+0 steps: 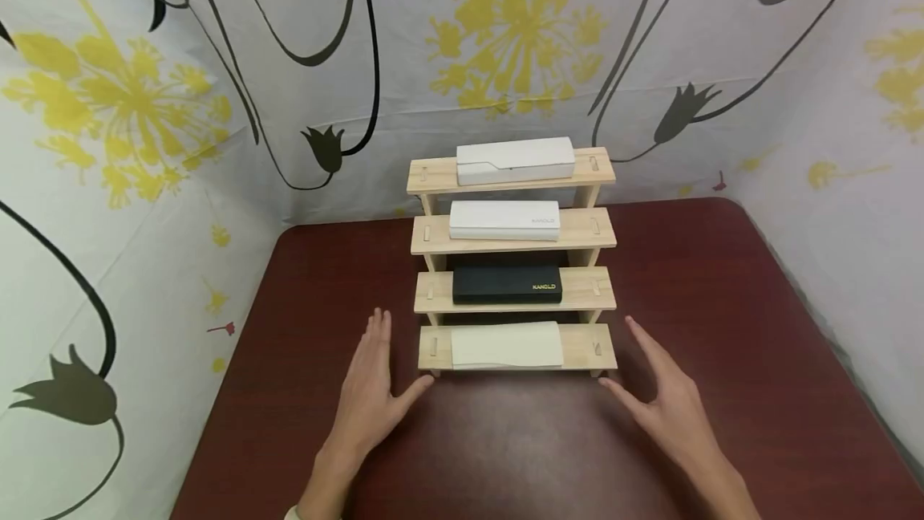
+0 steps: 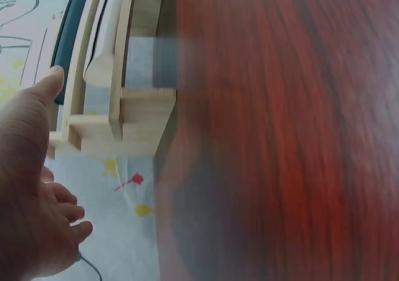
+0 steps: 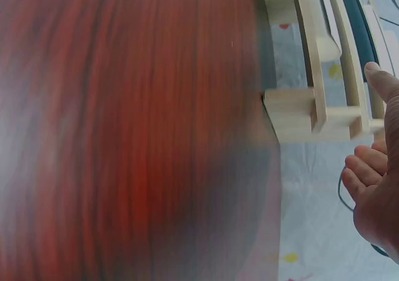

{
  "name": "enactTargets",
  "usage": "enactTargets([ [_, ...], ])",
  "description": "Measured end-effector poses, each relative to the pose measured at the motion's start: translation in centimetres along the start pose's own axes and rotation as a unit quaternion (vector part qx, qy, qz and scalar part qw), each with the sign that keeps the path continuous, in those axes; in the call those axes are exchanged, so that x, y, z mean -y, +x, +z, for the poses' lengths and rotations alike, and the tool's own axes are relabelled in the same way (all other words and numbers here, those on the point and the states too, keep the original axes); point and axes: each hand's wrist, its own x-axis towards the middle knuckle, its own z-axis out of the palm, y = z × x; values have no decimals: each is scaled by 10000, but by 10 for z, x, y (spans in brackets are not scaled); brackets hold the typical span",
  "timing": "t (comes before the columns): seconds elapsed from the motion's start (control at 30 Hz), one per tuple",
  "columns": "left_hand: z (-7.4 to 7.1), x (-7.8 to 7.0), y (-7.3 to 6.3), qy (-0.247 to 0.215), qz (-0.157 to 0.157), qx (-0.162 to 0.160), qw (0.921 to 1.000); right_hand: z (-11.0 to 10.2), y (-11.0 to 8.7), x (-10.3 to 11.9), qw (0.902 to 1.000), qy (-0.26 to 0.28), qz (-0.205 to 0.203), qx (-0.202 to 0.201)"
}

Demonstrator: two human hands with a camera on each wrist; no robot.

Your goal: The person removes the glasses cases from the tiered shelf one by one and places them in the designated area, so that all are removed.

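A pale wooden four-step rack (image 1: pixel 586 289) stands in the middle of the table, one item on each step. The top step carries a white box (image 1: pixel 516 162), and below it lies another white box (image 1: pixel 504 220) with small lettering. A black box (image 1: pixel 505 286) marked KANOLD sits on the third step. On the lowest step is a flat cream-coloured piece (image 1: pixel 508 346). My left hand (image 1: pixel 370 387) is just left of the rack's lower front corner, fingers extended and thumb spread. Mirroring it on the right side is my right hand (image 1: pixel 667 401), also spread. Neither hand holds anything.
The dark red-brown table (image 1: pixel 505 456) has rounded far corners. A white cloth (image 1: pixel 260 87) printed with yellow and grey flowers hangs behind the table and along its sides. The rack's back edge stands close to the rear cloth.
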Motion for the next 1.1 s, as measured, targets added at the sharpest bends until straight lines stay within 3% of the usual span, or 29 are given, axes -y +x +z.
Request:
enactTargets([
  [0.27, 13, -12, 7, -593, 12, -138, 9981, 19, 7, 9, 9992, 380, 56, 68],
  [0.63, 24, -20, 14, -1121, 103, -126, 9936, 31, 11, 17, 9967, 659, -203, -432],
  [1.1, 35, -21, 10, -1408, -124, -136, 9899, 46, 14, 21, 9975, 704, -86, -35],
])
